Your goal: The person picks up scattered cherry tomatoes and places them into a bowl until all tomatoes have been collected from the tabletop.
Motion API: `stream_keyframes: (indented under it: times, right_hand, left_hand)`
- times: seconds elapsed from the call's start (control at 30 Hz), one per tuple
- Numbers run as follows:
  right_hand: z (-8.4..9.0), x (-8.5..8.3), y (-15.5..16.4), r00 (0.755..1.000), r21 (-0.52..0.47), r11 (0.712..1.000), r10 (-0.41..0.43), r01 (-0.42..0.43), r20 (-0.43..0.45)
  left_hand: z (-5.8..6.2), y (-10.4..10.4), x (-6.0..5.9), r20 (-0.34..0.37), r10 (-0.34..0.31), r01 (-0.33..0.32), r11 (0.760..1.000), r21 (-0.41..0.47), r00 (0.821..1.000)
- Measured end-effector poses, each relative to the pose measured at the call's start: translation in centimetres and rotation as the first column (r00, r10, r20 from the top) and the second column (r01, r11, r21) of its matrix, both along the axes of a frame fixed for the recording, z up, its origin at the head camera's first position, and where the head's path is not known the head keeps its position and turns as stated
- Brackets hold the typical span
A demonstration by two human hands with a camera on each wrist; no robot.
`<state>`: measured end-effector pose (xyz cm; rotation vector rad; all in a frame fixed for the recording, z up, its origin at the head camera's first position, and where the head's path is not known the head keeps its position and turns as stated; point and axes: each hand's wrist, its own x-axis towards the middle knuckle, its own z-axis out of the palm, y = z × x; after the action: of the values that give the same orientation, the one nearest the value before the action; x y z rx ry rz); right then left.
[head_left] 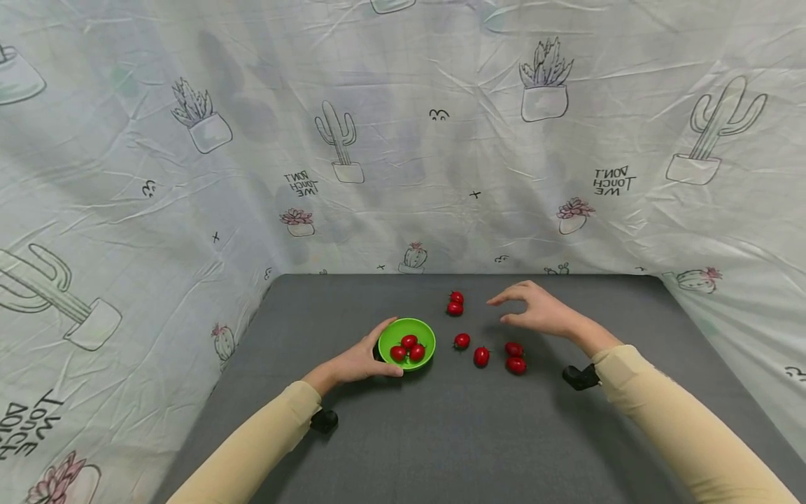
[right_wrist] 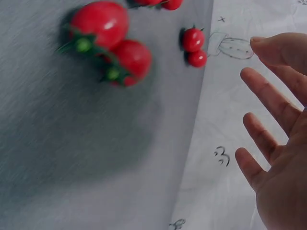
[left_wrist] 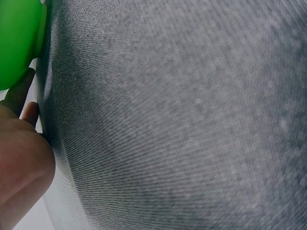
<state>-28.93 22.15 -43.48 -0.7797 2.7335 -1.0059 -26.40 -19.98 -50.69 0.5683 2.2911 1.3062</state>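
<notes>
Our left hand (head_left: 355, 362) cups green bowl (head_left: 406, 342) rim, steadying it on table (head_left: 441, 434); right hand (head_left: 541, 311), grip open and empty, hovers above loose cherry tomatoes (head_left: 481, 356).

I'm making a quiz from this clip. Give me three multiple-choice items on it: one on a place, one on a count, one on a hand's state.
1. Where is the bowl?
A. at the left hand
B. at the mat's far right corner
C. upside down on the tomatoes

2. How many tomatoes lie in the bowl?
A. none
B. three
C. eight

3. What is the right hand doing?
A. gripping the bowl
B. pressed flat on the mat
C. hovering, holding nothing

Key: 1 A, the left hand holds its rim. 2 B, three tomatoes show inside. 3 C, its fingers are relaxed above the mat, near the loose tomatoes.
</notes>
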Motion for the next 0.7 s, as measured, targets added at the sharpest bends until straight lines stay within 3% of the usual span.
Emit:
stream_keyframes:
  times: [0.7]
  right_hand:
    - [-3.0,1.9,3.3,0.982,0.069,0.992,0.089,-0.101,0.168]
  left_hand:
    - [-0.1,0.0,-0.1,-0.01,-0.008,0.008,1.0,-0.008,1.0]
